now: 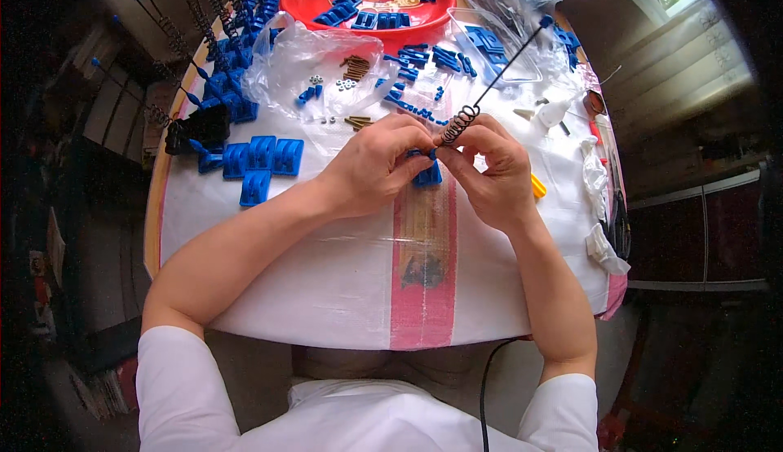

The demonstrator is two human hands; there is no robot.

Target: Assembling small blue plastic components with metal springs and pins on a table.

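Note:
Over the middle of the table my two hands meet, fingertips close together. My left hand (pixel 382 158) pinches a blue plastic piece (pixel 427 173), most of it hidden behind the fingers. Between finger and thumb, my right hand (pixel 496 167) grips a dark coil spring (pixel 460 124) at its lower end, against the blue piece. From the coil a thin straight rod rises up and to the right, ending in a blue tip (pixel 546 22). Whether the spring is joined to the blue piece is hidden by my fingers.
Blue brackets (pixel 261 154) lie left of my hands; finished-looking spring pieces (pixel 220 85) crowd the far left edge. Beyond are a plastic bag (pixel 306 57), brass-coloured screws (pixel 356 67), nuts (pixel 346 85) and a red basin (pixel 298 0) holding blue parts. A yellow handle (pixel 537 186) lies right.

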